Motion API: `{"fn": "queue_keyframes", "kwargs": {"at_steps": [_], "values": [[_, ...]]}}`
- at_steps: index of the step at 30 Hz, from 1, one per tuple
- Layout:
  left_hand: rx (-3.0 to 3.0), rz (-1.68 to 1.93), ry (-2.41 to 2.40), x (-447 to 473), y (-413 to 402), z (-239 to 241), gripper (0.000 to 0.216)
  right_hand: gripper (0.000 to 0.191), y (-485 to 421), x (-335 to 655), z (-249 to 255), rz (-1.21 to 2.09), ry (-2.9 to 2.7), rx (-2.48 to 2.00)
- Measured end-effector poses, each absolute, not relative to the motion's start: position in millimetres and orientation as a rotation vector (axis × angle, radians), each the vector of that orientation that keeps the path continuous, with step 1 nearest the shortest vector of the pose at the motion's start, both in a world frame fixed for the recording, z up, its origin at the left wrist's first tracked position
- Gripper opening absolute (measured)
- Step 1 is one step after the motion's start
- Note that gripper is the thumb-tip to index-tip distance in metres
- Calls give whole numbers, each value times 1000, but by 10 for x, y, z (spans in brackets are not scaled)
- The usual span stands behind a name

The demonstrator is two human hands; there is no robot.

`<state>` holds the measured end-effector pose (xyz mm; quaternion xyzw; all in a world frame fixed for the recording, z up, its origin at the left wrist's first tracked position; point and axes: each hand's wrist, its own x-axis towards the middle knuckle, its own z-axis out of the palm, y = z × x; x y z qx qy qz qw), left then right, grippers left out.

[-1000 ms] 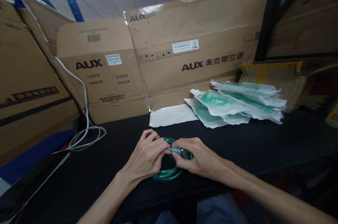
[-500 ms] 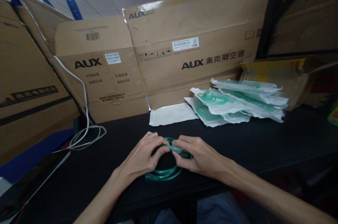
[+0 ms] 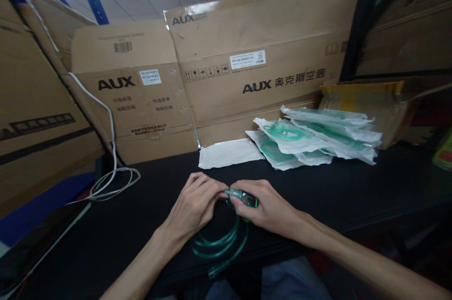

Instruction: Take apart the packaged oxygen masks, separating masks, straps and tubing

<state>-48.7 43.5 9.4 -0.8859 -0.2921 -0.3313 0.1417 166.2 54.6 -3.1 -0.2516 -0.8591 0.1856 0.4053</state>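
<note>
My left hand is closed, its thumb and fingertips pinching the narrow end of a green tube where it meets a fitting. In my right hand is that clear green plastic fitting, a short, rounded piece gripped between thumb and fingers; its exact kind I cannot make out. Below both hands, loose coils of the clear green tubing rest on the black table, with one free end lying toward the front edge. My fingers hide the joint between tube and fitting.
White paper-and-film pouches with green tubing inside lie piled at the back right, beside a flat white pouch. Cardboard panels stand behind the black table. A white cable loops at left; an open carton stands at right.
The fitting has turned and shows more in my right hand. The coils have loosened, dropping nearer the front edge, and a free tube end now shows. My left fingers have closed further.
</note>
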Motion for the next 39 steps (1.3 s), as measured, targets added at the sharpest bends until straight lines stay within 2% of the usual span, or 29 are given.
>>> {"fn": "queue_keyframes", "kwargs": {"at_steps": [12,17,24,31,33,36,39], "values": [[-2635,-861,-950,-502,485,122,25,14,597,1666,-118,62,-2277,-580],[-2723,-888,-988,-536,536,110,20,17,597,1652,-117,-11,-2287,-625],[-2831,-973,-1100,-519,620,52,12,13,594,1619,-78,319,-2243,-843],[-2874,-981,-1157,-472,630,30,15,26,686,1642,1,1106,-2083,-1060],[-2856,-978,-1171,-488,647,27,17,23,686,1637,-7,943,-2129,-1015],[-2807,-1009,-1191,-559,682,16,23,15,657,1659,-27,365,-2237,-920],[-2755,-1006,-1257,-627,697,14,22,18,657,1741,-24,18,-2259,-968]]}}
